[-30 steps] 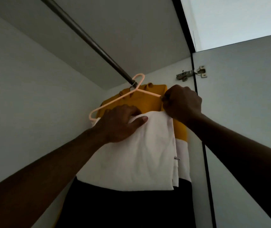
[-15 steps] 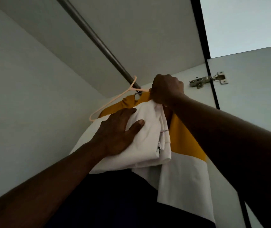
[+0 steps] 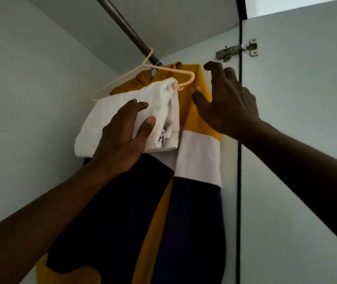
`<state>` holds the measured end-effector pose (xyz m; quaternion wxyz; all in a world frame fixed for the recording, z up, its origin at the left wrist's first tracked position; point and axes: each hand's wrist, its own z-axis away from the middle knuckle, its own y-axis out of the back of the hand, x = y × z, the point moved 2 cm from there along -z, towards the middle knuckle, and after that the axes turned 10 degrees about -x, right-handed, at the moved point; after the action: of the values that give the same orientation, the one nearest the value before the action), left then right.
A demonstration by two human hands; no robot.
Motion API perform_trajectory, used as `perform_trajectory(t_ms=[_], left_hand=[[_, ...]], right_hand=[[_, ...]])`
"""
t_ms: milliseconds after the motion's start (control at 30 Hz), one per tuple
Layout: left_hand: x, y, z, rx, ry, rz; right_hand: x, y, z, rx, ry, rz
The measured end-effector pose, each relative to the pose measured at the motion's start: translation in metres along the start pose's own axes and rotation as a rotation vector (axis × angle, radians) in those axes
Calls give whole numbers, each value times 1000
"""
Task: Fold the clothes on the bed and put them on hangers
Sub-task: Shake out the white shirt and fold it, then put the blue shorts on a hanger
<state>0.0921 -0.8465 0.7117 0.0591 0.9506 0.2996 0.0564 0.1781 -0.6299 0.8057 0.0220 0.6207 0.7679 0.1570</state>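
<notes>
Evidently at the hanging step, deep inside a pale grey wardrobe (image 3: 30, 99), its matching door (image 3: 307, 140) open on the right. Upward view only: no bed, no surface, no pile of waiting clothes in sight, so no telling the share of the task left. Above the door, a strip of brighter ceiling (image 3: 298, 5).

Against the back wall, a long yellow, white and navy colour-block garment (image 3: 198, 160), already hung, its own hanger hidden. In front of it, a folded white garment (image 3: 126, 105), draped over the lower bar of a pale pink plastic hanger (image 3: 173, 69) and bunched toward the bar's right end.

Left hand (image 3: 122, 140) flat against the white bundle, fingers straight and spread, thumb out, pressing and propping, not pinching. Right hand (image 3: 227, 103) just beside the yellow shoulder, fingers splayed and loosely bent, gripping nothing; thumb tip perhaps touching yellow cloth, hard to tell.

Overhead, a dark metal rail (image 3: 126, 29) carrying the pink hook, the hanger askew in this view. At the door's edge, a silver metal hinge (image 3: 235, 51).

Next, probably: slide the white fold toward the middle of the bar, level the hanger, then ease both hands away. Calls for a light touch, given a slick plastic bar and a lopsided load likely to slip.
</notes>
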Motion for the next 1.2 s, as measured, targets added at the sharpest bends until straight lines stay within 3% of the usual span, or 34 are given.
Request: perform_trajectory(t_ms=[133, 300, 433, 633, 833, 1033, 1200], left_hand=[[87, -22, 37, -25, -124, 63], [212, -81, 111, -300, -124, 305], [318, -124, 181, -491, -125, 481], [494, -177, 302, -740, -252, 745], [639, -213, 448, -1094, -184, 1118], [762, -229, 593, -1396, -236, 1198], [849, -257, 706, -1608, -352, 1094]], right_hand=[[30, 43, 97, -136, 27, 48], [73, 118, 232, -352, -86, 4], [112, 198, 346, -418, -231, -89], [148, 358, 546, -403, -626, 44], [130, 492, 747, -342, -1143, 165], [93, 575, 915, -286, -1579, 236], [94, 620, 1023, -409, -1854, 301]])
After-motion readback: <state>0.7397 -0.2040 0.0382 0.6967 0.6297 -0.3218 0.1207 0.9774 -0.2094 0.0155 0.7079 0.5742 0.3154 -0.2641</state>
